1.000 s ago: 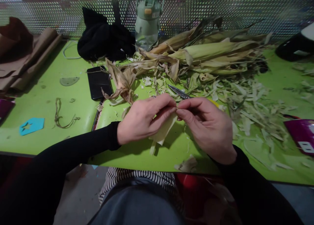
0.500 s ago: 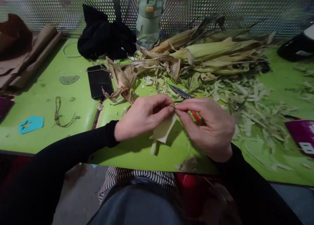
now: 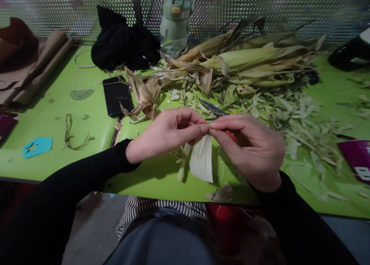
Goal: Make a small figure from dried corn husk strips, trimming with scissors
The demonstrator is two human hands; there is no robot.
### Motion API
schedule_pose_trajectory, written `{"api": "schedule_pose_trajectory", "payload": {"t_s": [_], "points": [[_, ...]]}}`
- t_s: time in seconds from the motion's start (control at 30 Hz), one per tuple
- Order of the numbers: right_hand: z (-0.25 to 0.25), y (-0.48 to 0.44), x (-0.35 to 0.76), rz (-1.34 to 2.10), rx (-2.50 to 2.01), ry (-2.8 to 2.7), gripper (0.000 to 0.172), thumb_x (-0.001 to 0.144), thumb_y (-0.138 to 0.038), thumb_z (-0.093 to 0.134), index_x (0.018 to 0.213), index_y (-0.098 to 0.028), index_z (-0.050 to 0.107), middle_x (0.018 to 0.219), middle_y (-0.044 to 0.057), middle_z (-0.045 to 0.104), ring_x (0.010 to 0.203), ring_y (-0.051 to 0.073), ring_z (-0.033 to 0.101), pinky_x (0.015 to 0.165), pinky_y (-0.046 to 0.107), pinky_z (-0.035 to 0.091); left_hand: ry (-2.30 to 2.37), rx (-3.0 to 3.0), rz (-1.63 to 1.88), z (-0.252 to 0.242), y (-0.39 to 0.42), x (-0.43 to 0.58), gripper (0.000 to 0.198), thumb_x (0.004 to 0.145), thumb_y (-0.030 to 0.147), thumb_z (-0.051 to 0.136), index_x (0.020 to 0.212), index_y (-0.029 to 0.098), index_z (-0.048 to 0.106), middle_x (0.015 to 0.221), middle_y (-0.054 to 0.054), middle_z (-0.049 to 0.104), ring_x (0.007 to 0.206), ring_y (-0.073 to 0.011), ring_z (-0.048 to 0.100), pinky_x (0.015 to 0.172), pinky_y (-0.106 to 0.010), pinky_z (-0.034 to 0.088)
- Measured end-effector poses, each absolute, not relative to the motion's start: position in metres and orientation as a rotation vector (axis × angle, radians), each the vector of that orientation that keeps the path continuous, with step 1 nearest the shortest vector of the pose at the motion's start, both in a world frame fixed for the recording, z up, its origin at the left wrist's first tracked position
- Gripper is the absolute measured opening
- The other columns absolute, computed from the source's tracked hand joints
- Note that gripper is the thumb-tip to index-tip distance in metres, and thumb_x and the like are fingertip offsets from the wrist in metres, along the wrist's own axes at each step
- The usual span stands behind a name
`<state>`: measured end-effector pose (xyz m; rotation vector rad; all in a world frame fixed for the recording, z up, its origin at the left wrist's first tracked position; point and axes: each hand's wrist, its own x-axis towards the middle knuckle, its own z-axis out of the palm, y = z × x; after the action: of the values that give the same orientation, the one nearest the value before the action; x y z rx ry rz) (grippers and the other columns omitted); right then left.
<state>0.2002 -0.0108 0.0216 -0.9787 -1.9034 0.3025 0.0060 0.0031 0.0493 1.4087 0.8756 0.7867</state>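
Together, the left hand [image 3: 170,132] and right hand [image 3: 251,149] met fingertip to fingertip, each pinching the top edge of a pale husk strip [image 3: 204,162] between thumb and forefinger. That strip hung down from the pinch, above the near part of the green table [image 3: 58,118]. Scissors [image 3: 212,107] lay just behind the hands among cut scraps [image 3: 297,118]. Farther back sat a heap of corn husks [image 3: 245,60], a phone [image 3: 117,95] and a bottle [image 3: 174,26].

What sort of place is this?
Likely a craft workbench: the left hand and right hand pinch a husk strip, scissors lie among husk trimmings, and corn husks pile before a perforated screen.
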Motion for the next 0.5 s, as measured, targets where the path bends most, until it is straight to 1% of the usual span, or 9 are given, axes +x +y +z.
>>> {"api": "schedule_pose_trajectory", "payload": {"t_s": [0.1,0.2,0.27,0.4,0.5], "points": [[0.023,-0.012,0.198,0.596,-1.106,-1.747,0.015,0.085,-0.024,0.075,0.099,-0.027,0.072,0.091,0.001,0.076,0.076,0.015,0.072,0.070,0.029,0.063,0.874,1.471,0.876,0.043,0.003,0.007,0.026,0.087,0.039,0.069,0.083,0.013,0.063,0.068,0.001,0.059,0.060,-0.0077,0.050,0.054,-0.020,0.040],[0.025,-0.014,0.197,0.732,-1.141,-1.666,0.011,0.084,-0.026,0.076,0.094,-0.025,0.072,0.087,0.000,0.076,0.075,0.014,0.072,0.071,0.027,0.063,0.879,1.551,0.917,0.038,0.002,0.007,0.029,0.088,0.042,0.068,0.085,0.013,0.064,0.074,-0.001,0.062,0.062,-0.0077,0.049,0.055,-0.020,0.040],[0.025,-0.014,0.196,0.742,-1.161,-1.634,0.008,0.083,-0.028,0.077,0.089,-0.025,0.073,0.084,-0.001,0.076,0.073,0.014,0.072,0.070,0.026,0.062,0.877,1.586,0.924,0.037,0.002,0.007,0.030,0.090,0.043,0.066,0.086,0.013,0.065,0.075,-0.001,0.062,0.064,-0.0080,0.050,0.057,-0.020,0.041],[0.024,-0.015,0.197,0.703,-1.180,-1.658,0.009,0.084,-0.033,0.076,0.088,-0.025,0.073,0.080,-0.001,0.076,0.067,0.014,0.070,0.061,0.026,0.060,0.883,1.654,0.936,0.037,0.001,0.006,0.030,0.091,0.043,0.064,0.088,0.013,0.065,0.077,-0.002,0.063,0.066,-0.0086,0.051,0.058,-0.021,0.040],[0.022,-0.015,0.198,0.618,-1.182,-1.697,0.007,0.086,-0.032,0.073,0.088,-0.025,0.073,0.078,-0.001,0.075,0.066,0.014,0.069,0.062,0.028,0.060,0.898,1.682,0.952,0.036,0.000,0.007,0.028,0.092,0.042,0.063,0.088,0.014,0.066,0.078,-0.002,0.065,0.067,-0.0094,0.053,0.060,-0.021,0.041]]}}
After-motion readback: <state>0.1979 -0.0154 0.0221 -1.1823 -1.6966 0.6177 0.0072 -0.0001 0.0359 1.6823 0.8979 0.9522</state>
